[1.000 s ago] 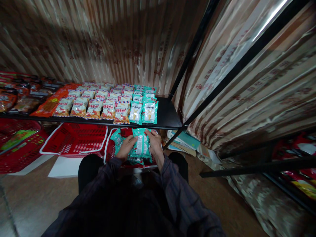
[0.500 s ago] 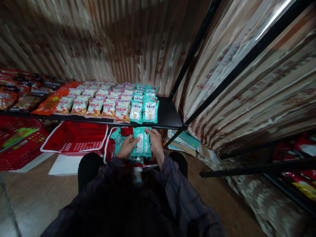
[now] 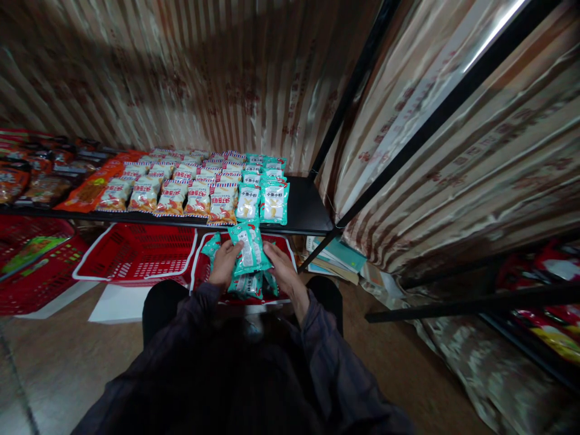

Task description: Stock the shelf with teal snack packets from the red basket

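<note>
A teal snack bag (image 3: 250, 255), its printed back facing me, is held tilted above a red basket (image 3: 290, 244) between my two hands. My left hand (image 3: 225, 263) is closed on its left edge, thumb on the front. My right hand (image 3: 283, 269) grips the right edge, with some of its fingers hidden. More teal snack bags (image 3: 247, 286) lie in the basket beneath. Just beyond, two rows of matching teal bags (image 3: 274, 202) stand along the shelf, their white label panels facing me.
The black shelf (image 3: 308, 208) also carries cream snack bags (image 3: 222, 204) and orange packets (image 3: 93, 184). A second red basket (image 3: 149, 244) and one with green packets (image 3: 34, 254) sit left below it. A black post (image 3: 362, 208) and stacked books (image 3: 339, 257) are on the right.
The teal bag has moved slightly left and up, tilting over toward the shelf. My right hand has shifted from its top right corner down to its right side.
</note>
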Tool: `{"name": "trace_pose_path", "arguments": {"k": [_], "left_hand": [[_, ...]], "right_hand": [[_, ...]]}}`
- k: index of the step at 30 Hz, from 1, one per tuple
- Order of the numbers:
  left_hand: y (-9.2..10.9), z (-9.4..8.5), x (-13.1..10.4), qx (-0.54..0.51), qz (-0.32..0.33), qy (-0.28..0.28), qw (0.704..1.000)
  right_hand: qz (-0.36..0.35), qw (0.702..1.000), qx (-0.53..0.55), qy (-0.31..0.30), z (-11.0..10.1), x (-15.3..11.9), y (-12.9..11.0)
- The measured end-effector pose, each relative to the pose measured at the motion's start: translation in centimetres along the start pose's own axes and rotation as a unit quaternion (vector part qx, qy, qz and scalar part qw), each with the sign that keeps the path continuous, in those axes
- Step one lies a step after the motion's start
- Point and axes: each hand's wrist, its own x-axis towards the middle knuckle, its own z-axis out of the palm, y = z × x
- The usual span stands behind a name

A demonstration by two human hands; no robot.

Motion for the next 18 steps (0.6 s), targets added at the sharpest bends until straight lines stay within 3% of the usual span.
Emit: {"name": "trace_pose_path", "arguments": {"k": [6, 12, 18], "left_hand": [[0.5, 0.4, 0.0, -0.014, 0.005, 0.023, 1.000], [0.1, 0.5, 0.1, -0.016, 0.004, 0.035, 0.999], [0.8, 0.6, -0.4, 0.028, 0.003, 0.006, 1.000]], "right_hand": [[0.049, 0.997, 0.064, 0.011, 0.2, -1.6, 1.5], [0.018, 0.994, 0.082, 0.064, 0.8, -1.8, 1.5], [0.008, 0.990, 0.113, 0.086, 1.1, -2.2, 1.5]]}}
